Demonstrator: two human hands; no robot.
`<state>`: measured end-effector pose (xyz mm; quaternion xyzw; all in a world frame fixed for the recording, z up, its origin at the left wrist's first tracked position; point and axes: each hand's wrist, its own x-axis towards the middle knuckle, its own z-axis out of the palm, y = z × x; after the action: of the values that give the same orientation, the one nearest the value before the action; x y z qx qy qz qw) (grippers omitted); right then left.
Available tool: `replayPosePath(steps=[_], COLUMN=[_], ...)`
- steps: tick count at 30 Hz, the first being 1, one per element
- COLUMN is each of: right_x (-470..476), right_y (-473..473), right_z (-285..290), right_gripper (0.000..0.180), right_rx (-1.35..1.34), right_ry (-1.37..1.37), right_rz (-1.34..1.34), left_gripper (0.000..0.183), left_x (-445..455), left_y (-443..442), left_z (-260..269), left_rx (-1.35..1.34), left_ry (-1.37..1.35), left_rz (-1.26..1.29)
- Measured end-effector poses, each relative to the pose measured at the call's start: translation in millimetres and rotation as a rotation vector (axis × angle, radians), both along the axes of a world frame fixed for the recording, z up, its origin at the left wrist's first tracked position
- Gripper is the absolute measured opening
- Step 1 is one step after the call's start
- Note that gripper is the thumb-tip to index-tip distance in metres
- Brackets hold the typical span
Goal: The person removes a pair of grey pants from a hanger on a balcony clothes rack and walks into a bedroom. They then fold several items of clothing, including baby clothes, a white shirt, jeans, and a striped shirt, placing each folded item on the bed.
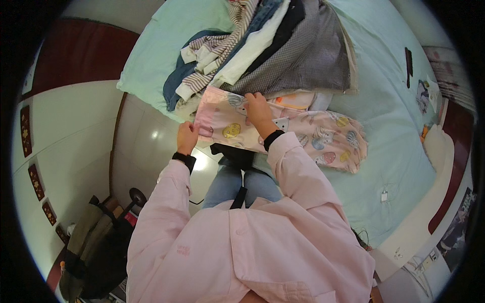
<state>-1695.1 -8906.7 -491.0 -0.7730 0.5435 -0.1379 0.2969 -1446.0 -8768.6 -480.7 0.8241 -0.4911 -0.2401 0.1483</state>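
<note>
A pink printed garment [333,132] with eggs and animal figures lies stretched across the near edge of the bed, its left end reaching past the mattress. My left hand [187,137] pinches the lower left corner of this fabric. Farther right, my right hand [259,110] grips its upper edge, fingers curled onto the cloth. Just beyond lies a pile of clothes: a grey checked garment [299,64], a white one [252,53], a black one [280,34] and a striped long-sleeved top [223,47]. Part of an orange-and-white printed cloth [293,100] shows beneath the checked one.
The bed has a pale green sheet [382,113]. A white charger [384,196] with a cable and a dark strip [408,67] lie on its right side. At lower left stands a dark bag [102,250] near a wheel [137,197], beside the white wall panels [79,125].
</note>
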Motion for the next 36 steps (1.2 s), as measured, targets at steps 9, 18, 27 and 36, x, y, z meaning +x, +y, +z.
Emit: replayPosePath(steps=[9, 18, 27, 36], right_x=[28, 42, -34, -4], right_y=[1, 2, 75, 94], right_z=[-1, 14, 50, 12], right_gripper=[0.018, 0.019, 0.053, 0.056], right_rx=[0.131, 0.058, -0.193, 0.448], right_ry=[0.108, -0.212, 0.001, -0.809], right_rz=[0.004, -0.212, -0.333, -0.290], left_gripper=[0.051, 0.030, 0.034, 0.039], left_x=[7, -1, 19, -21], left_y=[2, -55, -54, -51], left_z=[-26, -18, 113, 123], left_rx=[0.109, 0.240, 0.005, 0.078], left_ry=[0.347, 0.745, 1.355, 1.357], left_rz=[0.137, 0.032, 0.401, 0.146])
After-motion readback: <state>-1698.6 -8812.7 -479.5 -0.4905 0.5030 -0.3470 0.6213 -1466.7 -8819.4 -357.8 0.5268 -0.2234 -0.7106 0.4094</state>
